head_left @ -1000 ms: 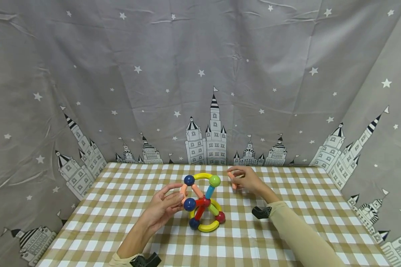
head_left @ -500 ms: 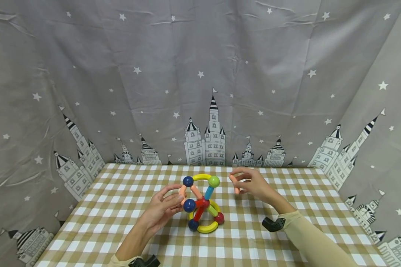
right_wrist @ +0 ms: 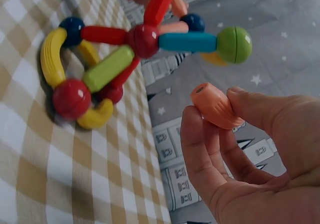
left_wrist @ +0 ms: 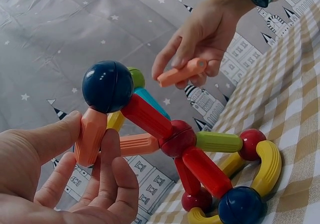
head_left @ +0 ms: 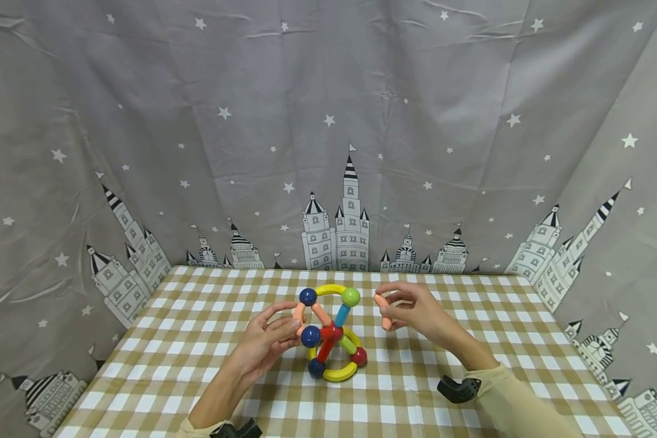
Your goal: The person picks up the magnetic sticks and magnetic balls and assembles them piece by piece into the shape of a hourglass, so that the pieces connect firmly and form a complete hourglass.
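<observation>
A magnetic ball-and-stick structure (head_left: pixel 336 331) stands on the table, built of coloured balls, straight sticks and curved yellow sticks. My left hand (head_left: pixel 263 334) pinches an orange stick (left_wrist: pixel 91 136) on its left side, joined to a dark blue ball (left_wrist: pixel 107 86). At the structure's centre is a red ball (left_wrist: pixel 177 138) with several sticks branching from it. To the right, my right hand (head_left: pixel 418 311) pinches a loose, slightly bent orange stick (right_wrist: pixel 216 106) between thumb and fingers. That stick is apart from the structure; the green ball (right_wrist: pixel 234 44) tops the blue stick nearest to it.
A brown-and-white checked cloth (head_left: pixel 197 365) covers the table. Behind it hangs a grey curtain (head_left: pixel 328 91) printed with stars and castles. Curved yellow sticks (right_wrist: pixel 52 58) form the structure's base ring on the cloth.
My right hand has shifted slightly right and nearer to me, still pinching the loose orange stick. The left hand and the structure stay almost in place.
</observation>
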`<action>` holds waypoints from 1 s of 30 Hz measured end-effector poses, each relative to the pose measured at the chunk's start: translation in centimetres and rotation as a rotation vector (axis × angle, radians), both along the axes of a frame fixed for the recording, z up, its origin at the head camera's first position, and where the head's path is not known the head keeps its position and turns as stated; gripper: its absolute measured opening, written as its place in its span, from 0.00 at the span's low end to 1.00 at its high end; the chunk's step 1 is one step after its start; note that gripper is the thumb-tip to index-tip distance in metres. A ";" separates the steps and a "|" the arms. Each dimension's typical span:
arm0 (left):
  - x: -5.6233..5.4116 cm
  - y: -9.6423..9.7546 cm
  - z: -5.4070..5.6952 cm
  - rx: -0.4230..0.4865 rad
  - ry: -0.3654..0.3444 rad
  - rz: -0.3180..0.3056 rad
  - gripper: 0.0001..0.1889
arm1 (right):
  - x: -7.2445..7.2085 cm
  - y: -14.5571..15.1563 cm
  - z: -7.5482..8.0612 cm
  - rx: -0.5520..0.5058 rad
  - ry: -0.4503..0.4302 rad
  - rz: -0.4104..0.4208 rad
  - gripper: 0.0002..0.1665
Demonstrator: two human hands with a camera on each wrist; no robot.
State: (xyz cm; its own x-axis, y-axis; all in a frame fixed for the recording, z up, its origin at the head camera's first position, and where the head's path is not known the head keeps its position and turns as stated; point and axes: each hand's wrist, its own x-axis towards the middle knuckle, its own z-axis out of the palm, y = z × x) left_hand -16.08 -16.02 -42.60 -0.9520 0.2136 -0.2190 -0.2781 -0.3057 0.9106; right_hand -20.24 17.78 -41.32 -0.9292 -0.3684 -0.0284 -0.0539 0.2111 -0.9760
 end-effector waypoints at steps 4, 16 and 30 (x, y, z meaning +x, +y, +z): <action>0.0 0.0 0.1 0.000 -0.006 -0.001 0.28 | 0.9 -0.3 0.3 -0.048 -0.022 0.013 0.25; -0.2 0.0 0.2 -0.002 -0.015 0.015 0.30 | 2.6 -2.2 1.4 -0.098 -0.039 0.007 0.25; 0.0 0.1 0.3 -0.001 -0.017 0.010 0.28 | 3.3 -3.4 2.0 -0.121 -0.089 -0.007 0.25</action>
